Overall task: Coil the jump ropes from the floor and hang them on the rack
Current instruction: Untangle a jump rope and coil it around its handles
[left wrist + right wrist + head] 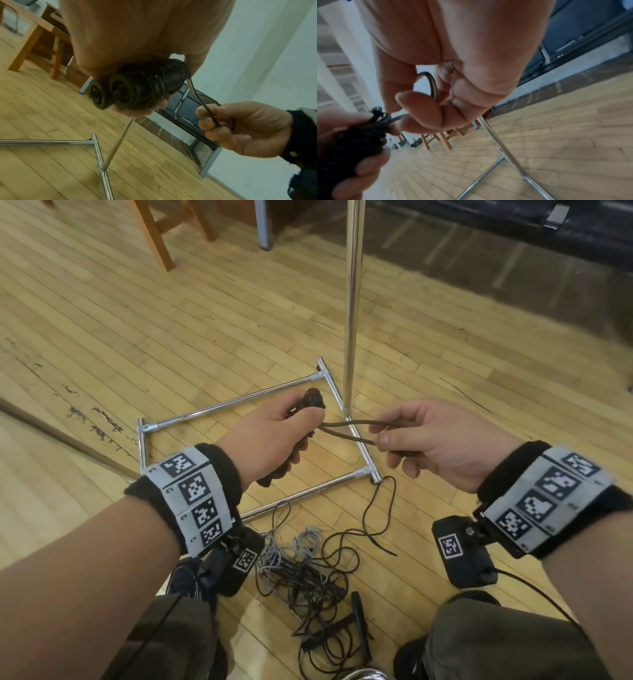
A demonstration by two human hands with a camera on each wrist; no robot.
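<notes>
Gripping dark rope-wound handles [301, 436], left hand [270, 436]; cord [352, 430] to right hand [435, 443].

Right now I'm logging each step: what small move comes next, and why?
Probably tuck the cord loop pinched by the right hand under the wraps on the two handles that the left hand grips; the rope looks fully wound.

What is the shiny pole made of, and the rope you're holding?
The rack pole looks like polished metal, perhaps chrome: it is silvery and mirror-bright. The rope in both hands seems rubber or plastic, maybe coated: smooth, dark brown, bending easily.
</notes>
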